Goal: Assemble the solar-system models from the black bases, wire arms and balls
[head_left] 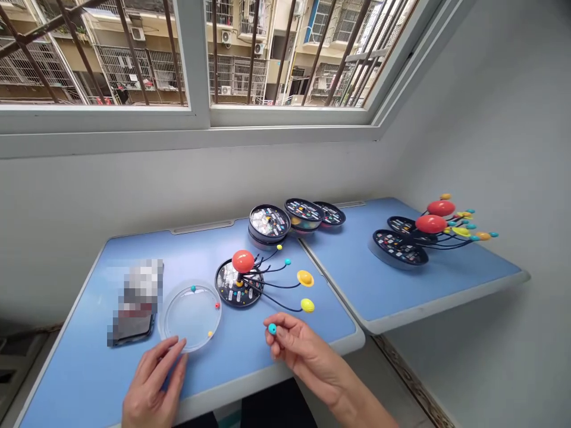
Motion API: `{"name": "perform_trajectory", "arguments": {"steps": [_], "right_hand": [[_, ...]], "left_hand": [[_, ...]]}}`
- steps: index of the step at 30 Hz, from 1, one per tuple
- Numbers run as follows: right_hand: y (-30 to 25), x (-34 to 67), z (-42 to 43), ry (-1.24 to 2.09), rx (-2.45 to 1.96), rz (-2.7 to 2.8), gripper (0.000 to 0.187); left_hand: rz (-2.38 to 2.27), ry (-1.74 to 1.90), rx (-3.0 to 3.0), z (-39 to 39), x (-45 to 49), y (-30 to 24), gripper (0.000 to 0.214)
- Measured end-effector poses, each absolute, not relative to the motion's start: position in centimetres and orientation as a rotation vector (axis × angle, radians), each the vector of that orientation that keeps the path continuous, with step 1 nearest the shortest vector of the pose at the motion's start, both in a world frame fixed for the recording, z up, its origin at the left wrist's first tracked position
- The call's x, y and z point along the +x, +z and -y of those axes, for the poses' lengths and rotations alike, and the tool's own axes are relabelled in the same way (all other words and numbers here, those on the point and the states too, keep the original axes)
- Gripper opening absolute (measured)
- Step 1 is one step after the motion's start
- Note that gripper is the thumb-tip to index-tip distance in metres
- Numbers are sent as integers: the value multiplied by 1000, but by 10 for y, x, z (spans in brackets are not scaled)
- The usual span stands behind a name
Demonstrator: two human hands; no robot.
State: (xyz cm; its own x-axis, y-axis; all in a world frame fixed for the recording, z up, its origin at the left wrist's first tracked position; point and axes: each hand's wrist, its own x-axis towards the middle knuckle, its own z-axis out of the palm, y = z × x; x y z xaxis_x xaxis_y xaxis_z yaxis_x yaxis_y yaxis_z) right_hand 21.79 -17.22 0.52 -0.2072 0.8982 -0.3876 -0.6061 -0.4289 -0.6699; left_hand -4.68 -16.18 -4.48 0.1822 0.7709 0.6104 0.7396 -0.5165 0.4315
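Hands apart. Right hand (303,356) pinches a small teal bead (272,329) at the fingertips, over the blue desk (75,368). Bead judged light, smooth, probably slippery; hold by fingertip pinch. Left hand (154,383) lies open beside a clear round dish (191,315).

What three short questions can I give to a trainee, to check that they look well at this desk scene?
1. Which hand pinches the teal bead?
2. How many red balls stand on the desk at right?
3. True or false: the clear round dish lies on the same desk as the phone.

Key: 1. The right hand. 2. Two. 3. True.
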Motion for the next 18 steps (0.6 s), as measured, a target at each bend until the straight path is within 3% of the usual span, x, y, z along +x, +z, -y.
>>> {"name": "perform_trajectory", "arguments": {"steps": [18], "right_hand": [[8, 213, 176, 1802, -844, 411, 22]], "left_hand": [[-1507, 1297, 2394, 164, -47, -45, 22]]}}
